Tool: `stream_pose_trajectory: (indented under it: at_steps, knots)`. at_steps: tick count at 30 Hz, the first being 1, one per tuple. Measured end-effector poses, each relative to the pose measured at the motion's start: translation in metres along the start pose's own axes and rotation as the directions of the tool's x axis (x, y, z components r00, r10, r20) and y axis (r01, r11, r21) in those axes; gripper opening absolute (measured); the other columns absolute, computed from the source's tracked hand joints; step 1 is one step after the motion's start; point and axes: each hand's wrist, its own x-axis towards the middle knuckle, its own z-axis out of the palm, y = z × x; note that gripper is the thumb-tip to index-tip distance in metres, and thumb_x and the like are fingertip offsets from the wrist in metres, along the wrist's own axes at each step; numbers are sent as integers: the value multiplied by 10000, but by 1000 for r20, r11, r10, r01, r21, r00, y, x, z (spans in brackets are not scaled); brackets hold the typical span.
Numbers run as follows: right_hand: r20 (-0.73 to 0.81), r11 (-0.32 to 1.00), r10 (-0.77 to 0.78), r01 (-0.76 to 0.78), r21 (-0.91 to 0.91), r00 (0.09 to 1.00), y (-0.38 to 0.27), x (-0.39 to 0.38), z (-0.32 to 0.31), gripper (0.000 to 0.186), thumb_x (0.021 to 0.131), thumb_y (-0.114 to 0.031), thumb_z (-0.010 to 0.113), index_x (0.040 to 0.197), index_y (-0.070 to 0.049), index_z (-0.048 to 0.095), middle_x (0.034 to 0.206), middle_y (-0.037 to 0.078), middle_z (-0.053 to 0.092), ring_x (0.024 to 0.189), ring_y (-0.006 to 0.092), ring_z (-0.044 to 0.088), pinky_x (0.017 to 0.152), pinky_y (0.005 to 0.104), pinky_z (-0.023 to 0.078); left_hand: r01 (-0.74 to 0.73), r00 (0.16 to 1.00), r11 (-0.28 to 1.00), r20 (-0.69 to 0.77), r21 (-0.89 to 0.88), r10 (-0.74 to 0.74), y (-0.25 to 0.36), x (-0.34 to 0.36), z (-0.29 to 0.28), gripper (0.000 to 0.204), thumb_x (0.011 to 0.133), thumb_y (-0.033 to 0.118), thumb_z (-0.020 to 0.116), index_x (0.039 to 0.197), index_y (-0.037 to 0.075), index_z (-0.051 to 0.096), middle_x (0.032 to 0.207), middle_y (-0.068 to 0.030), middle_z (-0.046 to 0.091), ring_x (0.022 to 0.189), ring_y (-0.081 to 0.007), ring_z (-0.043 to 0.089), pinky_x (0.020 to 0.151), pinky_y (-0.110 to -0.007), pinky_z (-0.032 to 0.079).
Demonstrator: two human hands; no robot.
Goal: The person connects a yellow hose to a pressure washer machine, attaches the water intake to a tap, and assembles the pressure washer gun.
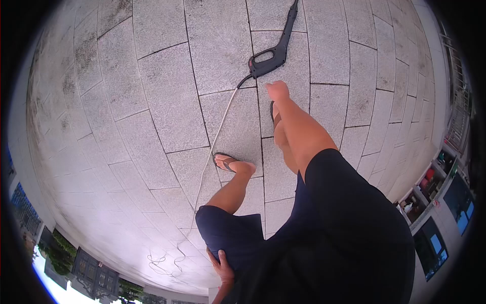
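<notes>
A black pressure washer gun [276, 60] with a loop handle lies on the paving at the top of the view, its tip running out past the upper edge. From the handle's lower end a pale hose [217, 133] trails down to the left. My right hand [277, 90] hangs just below the gun, apart from it in the picture. Its thumb sticks out to the left and the other fingers are mostly hidden, with nothing visible in the hand. My left hand [223, 267] lies on my left thigh over the dark shorts [228, 230], thumb and fingers apart.
Grey stone paving [162, 76] with dark joints spreads all around. My left foot in a flip-flop [230, 162] stands beside the hose. Loose hose coils [164, 263] lie at lower left. Shelving [430, 185] with items and windows [430, 248] line the right edge; plants [58, 253] show at lower left.
</notes>
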Motion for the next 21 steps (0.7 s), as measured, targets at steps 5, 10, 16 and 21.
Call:
stream_pose_trajectory:
  at_steps: [5,10,16,21]
  knots:
    - [-51,727,530,-423,540,846,0,160,60,516,786,-258,835,1166,25,632,1120,186,667,944,312,655,742,450,548,152,972,980,-198,132,-124,-31,-9,51,812,994,509,480,1551,-33,243,1556,-303,311,1426,-404,335,1180,-470,231]
    - [328,316,542,-550,773,774,-1,161,62,364,776,-175,849,1043,-59,631,959,125,644,823,291,635,723,472,532,164,959,981,-250,104,-134,-12,-32,73,780,989,480,494,1543,-25,277,1535,-292,356,1412,-385,357,1172,-456,244]
    - [219,458,260,-320,829,940,-70,38,-60,298,695,-134,801,936,-77,636,783,41,614,740,214,629,627,374,521,95,993,994,-65,-44,-98,66,-70,74,682,990,437,517,1472,-33,409,1393,-255,532,1275,-355,502,1112,-403,338]
    - [389,10,85,-391,920,918,-101,-33,-201,326,760,-81,698,1076,-61,618,949,95,702,950,223,646,790,377,523,140,989,990,34,27,-141,53,-115,79,666,977,461,560,1426,-24,478,1333,-255,587,1242,-359,547,1059,-412,405]
